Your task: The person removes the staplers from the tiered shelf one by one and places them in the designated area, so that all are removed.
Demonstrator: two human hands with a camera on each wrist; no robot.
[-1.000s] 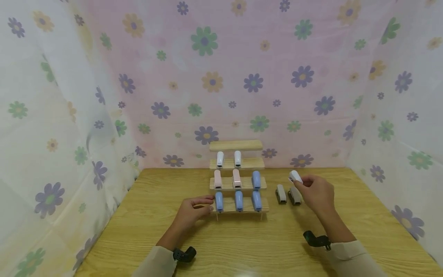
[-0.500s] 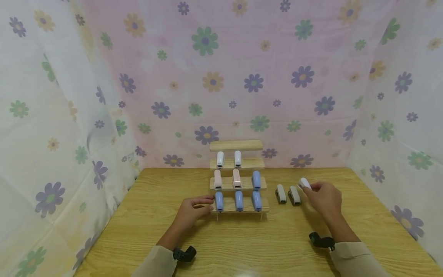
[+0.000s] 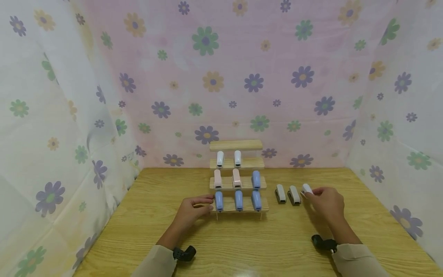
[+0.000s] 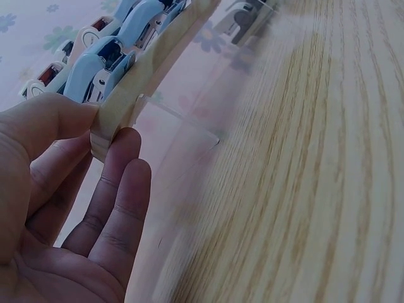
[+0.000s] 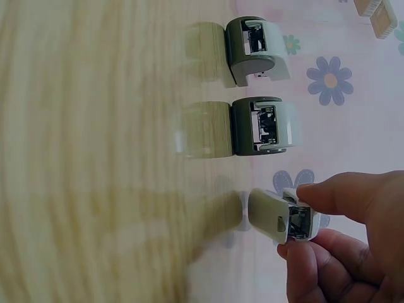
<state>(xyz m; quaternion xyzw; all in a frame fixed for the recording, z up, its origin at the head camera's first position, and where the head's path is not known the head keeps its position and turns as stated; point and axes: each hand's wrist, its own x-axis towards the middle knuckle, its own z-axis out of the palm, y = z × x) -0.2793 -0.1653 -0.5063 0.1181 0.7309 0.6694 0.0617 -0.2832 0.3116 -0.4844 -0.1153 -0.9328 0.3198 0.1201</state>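
Observation:
A tiered wooden display stand (image 3: 236,145) with clear supports bears several mini staplers: white staplers (image 3: 237,158) on the upper tier, pink staplers (image 3: 236,178) and a blue stapler (image 3: 256,179) below, blue staplers (image 3: 238,200) on the lowest. My left hand (image 3: 189,212) pinches the left end of its lowest board (image 4: 117,113) between thumb and fingers. At the right, my right hand (image 3: 327,202) grips a white stapler (image 5: 278,214) by its sides, tilted in the head view and slightly above the tabletop in the right wrist view. Two grey-and-white staplers (image 3: 281,193) (image 5: 262,126) stand just left of it.
The wood-grain table (image 3: 221,246) stretches in front of the stand and to both sides. Flowered cloth (image 3: 228,77) hangs behind it and along the left and right. Each wrist wears a black strapped camera (image 3: 184,254).
My right hand has carried the white stapler rightward and down, from above the grey-and-white staplers to beside them at their right. My left hand has stayed at the stand.

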